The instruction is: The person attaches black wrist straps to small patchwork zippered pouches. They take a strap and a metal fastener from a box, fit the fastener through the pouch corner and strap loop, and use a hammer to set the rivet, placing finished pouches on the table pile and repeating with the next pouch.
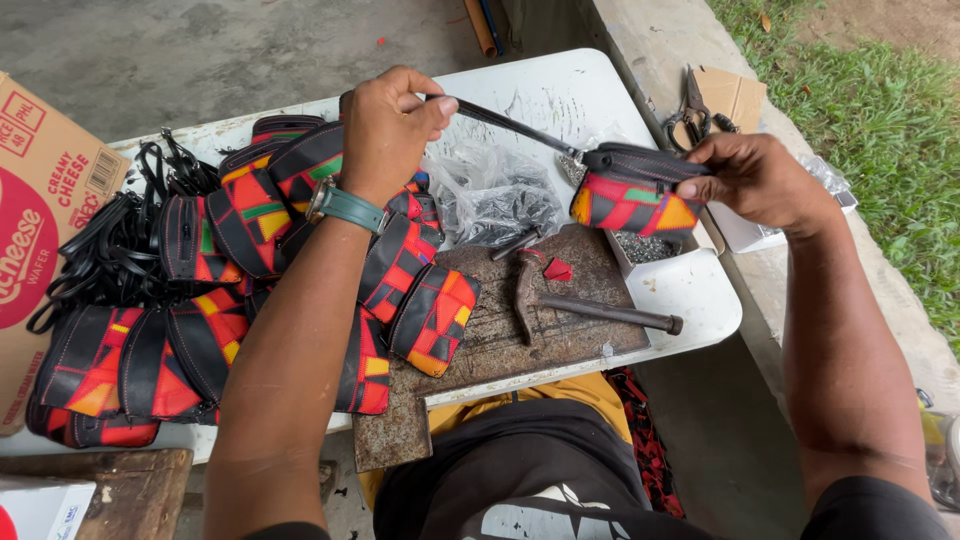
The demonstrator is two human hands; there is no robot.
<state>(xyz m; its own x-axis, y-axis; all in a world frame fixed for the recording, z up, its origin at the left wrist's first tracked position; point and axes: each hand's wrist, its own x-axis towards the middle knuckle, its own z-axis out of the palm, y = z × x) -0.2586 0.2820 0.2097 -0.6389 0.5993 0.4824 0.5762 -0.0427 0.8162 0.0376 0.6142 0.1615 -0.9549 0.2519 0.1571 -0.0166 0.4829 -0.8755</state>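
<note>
At the left of the frame, a pile of patchwork pouches point(200, 300) covers the white tabletop point(690, 290). Upper centre, the left hand point(385, 125) pinches a black strap point(510, 125), its grip closed tight. A hammer point(580, 305) lies lower centre on a metal plate point(500, 340). Upper right, the right hand point(760, 180) grips a colourful pouch point(630, 200) above the tabletop.

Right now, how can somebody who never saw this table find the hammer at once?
Start at the white table, then find the rusty metal plate at its near edge. The hammer lies flat there, handle pointing right. Unlike the colourful pouches beside it, it is plain dark metal.
</note>
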